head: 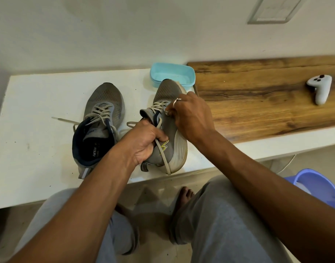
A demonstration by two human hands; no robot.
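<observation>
Two grey running shoes stand on a white table (33, 145). The left shoe (102, 120) sits upright, its laces loose. The right shoe (170, 141) is tipped onto its side, pale sole facing right. My left hand (144, 141) grips it at the collar, thumb across the side panel. My right hand (189, 114) lies over the upper and pinches the beige lace (163, 156) near the top eyelets. One lace end hangs down past the heel.
A light blue plastic tub (172, 72) sits behind the right shoe's toe. A wooden board (267, 103) fills the right of the table, with a white controller (319, 88) on it. A purple bucket (318, 186) stands on the floor at right. My knees and bare feet are below.
</observation>
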